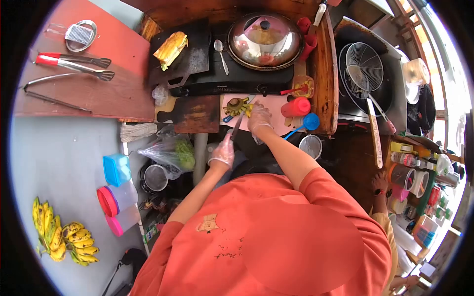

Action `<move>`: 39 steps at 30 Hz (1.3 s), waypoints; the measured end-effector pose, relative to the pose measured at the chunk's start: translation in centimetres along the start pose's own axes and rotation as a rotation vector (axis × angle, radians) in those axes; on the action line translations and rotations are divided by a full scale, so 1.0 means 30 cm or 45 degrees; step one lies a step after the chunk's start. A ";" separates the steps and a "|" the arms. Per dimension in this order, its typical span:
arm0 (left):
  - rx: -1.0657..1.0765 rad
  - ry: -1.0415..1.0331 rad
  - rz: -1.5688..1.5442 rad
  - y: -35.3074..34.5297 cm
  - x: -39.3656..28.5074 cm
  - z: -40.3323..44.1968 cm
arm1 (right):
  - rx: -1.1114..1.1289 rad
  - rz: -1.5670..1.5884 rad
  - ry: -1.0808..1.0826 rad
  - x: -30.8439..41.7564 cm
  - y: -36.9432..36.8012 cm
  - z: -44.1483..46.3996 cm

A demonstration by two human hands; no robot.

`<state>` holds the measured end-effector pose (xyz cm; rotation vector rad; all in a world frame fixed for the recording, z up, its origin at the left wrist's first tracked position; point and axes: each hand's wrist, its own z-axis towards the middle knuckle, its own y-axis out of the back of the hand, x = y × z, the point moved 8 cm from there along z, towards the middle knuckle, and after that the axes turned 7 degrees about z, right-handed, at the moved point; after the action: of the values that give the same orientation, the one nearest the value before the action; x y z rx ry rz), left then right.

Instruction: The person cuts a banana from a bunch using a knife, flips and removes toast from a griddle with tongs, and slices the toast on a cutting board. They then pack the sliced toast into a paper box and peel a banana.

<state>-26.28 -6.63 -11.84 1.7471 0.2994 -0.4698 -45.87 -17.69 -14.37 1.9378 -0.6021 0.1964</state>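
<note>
My left hand [223, 152], in a clear plastic glove, is closed round the handle of a knife [237, 126]. Its blade points up toward a small bunch of bananas [236, 106] on a pink cutting board [276, 106]. Also gloved, my right hand [259, 118] has its fingers closed at the right side of the bunch, gripping a yellow banana there. The fingertips partly hide that banana. A blue-handled utensil [227, 119] lies by the bunch. Beside my right hand are a red bottle [296, 106] and a blue strainer or scoop [310, 122].
Behind the board stands a black stove [222, 87] with a lidded pan [265, 39] and a griddle [195, 54] bearing folded food [171, 50]. A dark wooden board [196, 113] is left of my hands. More bananas [52, 229] lie far left. Another person's hand [379, 181] shows at right.
</note>
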 end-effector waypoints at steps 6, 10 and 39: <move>0.147 -0.135 0.231 -0.150 -0.039 0.141 | -0.374 0.106 0.192 -0.079 -0.073 -0.029; 0.103 -0.253 0.200 -0.220 -0.056 0.170 | -0.222 0.117 0.058 -0.086 -0.044 -0.061; 0.266 -0.227 0.319 -0.269 -0.116 0.280 | -0.203 0.046 0.131 -0.094 -0.068 -0.028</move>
<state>-34.18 -12.81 -18.71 1.8992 -0.0984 -0.4833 -47.18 -15.36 -16.77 1.7534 -0.5677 0.2614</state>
